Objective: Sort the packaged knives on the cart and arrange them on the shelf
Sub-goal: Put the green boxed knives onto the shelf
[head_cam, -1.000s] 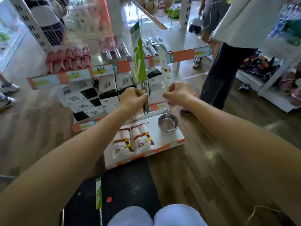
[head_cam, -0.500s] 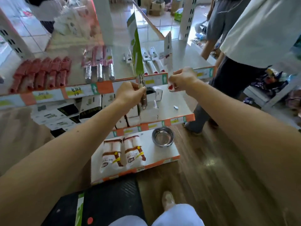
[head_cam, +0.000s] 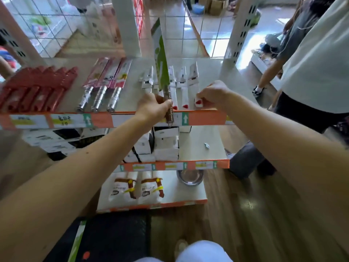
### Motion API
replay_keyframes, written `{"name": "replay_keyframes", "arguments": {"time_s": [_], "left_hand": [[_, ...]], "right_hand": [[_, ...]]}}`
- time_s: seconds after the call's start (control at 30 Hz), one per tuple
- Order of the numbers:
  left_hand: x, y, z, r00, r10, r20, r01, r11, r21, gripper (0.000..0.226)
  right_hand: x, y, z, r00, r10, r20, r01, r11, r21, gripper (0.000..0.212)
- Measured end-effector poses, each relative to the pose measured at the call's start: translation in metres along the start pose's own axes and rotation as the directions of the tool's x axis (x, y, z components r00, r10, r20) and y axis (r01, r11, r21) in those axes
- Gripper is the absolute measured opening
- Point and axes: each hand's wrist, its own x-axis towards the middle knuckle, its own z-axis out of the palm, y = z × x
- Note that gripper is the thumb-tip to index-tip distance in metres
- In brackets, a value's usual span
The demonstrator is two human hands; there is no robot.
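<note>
My left hand [head_cam: 154, 108] grips a packaged knife [head_cam: 160, 67] by its brown handle, the green-and-white card sleeve standing upright above the top shelf [head_cam: 75, 91]. My right hand [head_cam: 213, 95] rests on the shelf, its fingers closed on the handle end of a white packaged knife [head_cam: 194, 76] lying flat, rightmost in a row of white knives [head_cam: 174, 80] with red marks at their ends. Steel-handled knives in pink sleeves [head_cam: 108, 82] and red packaged ones [head_cam: 37, 86] lie further left. The dark cart [head_cam: 113, 237] sits at the bottom with a green-sleeved knife [head_cam: 77, 241] on it.
White boxes [head_cam: 164, 142] fill the middle shelf. On the lowest shelf are white packs [head_cam: 136, 186] and a steel bowl [head_cam: 189, 178]. A person in a pale shirt [head_cam: 317, 59] stands close on the right; another stands behind. Shelf uprights [head_cam: 241, 29] flank the shelf.
Both hands have risen from the middle shelf level to the top shelf. The white knife, held upright before, now lies flat on the shelf under my right hand. The view has tilted up.
</note>
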Motion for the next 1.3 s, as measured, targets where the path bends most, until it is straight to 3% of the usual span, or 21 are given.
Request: {"name": "replay_keyframes", "arguments": {"time_s": [0.1,0.37,0.53,0.9,1.17,1.3], "left_hand": [[0.005,0.003,0.0,1.0,-0.027,-0.01,0.027,1.0,-0.007,0.021],[0.012,0.009,0.003,0.998,-0.059,0.004,0.059,0.998,0.0,0.02],[0.011,0.012,0.005,0.999,-0.038,0.005,0.038,0.997,0.072,0.022],[0.009,0.013,0.007,1.0,-0.029,0.006,0.029,0.994,0.107,0.015],[0.01,0.015,0.009,0.999,-0.037,0.001,0.037,0.99,0.134,0.025],[0.011,0.023,0.012,0.999,-0.041,0.015,0.039,0.991,0.131,0.025]], "right_hand": [[0.007,0.0,0.002,1.0,-0.004,0.006,0.004,1.0,-0.004,0.018],[0.011,-0.001,0.003,0.998,-0.07,0.003,0.07,0.982,-0.177,0.006],[0.016,0.003,0.005,0.992,-0.127,-0.018,0.121,0.97,-0.213,0.03],[0.021,0.012,0.011,0.969,-0.243,-0.037,0.22,0.925,-0.311,0.025],[0.023,0.014,0.008,0.956,-0.292,-0.036,0.264,0.905,-0.334,0.024],[0.02,0.012,-0.001,0.926,-0.367,-0.09,0.344,0.916,-0.206,0.031]]}}
